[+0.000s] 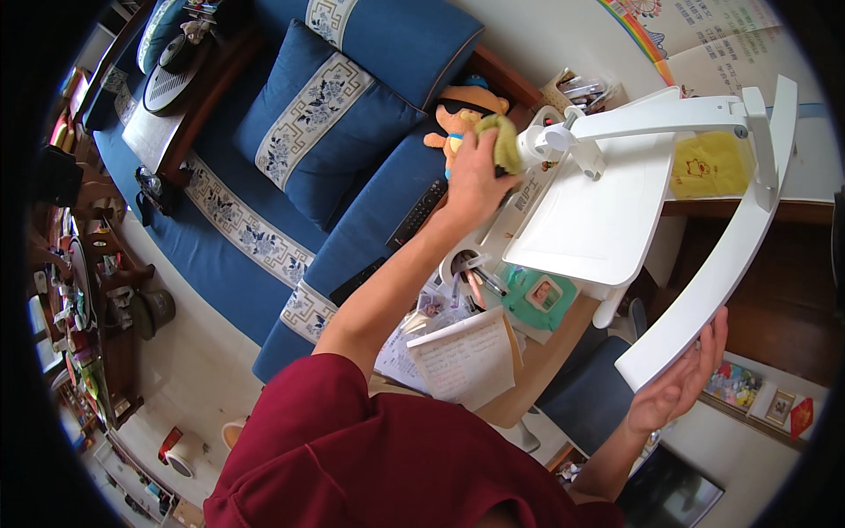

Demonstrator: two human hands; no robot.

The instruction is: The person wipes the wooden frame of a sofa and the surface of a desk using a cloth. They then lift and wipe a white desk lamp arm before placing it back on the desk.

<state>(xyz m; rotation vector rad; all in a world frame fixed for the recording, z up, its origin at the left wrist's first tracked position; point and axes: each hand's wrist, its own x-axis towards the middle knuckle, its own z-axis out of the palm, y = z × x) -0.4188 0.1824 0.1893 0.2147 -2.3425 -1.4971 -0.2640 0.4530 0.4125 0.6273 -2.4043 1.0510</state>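
Note:
My left hand [476,173] grips a green cloth [507,144] and presses it against the round joint [530,145] of a white desk lamp. At the right, my right hand [680,379] supports the lower end of the lamp's long curved head [719,290], with the fingers partly hidden behind it. The lamp's white arm [660,119] runs between the joint and the head, over a desk with a tilted white board [587,218]. An orange plush bear [465,112] with a black eye band sits just beyond my left hand.
Below the board are a pen cup [462,264], a handwritten sheet [462,360] and a green case [535,300]. A remote control [417,214] lies on the blue sofa [356,251]. A yellow bag [713,165] lies behind the board; a dark blue chair [587,396] stands below the desk.

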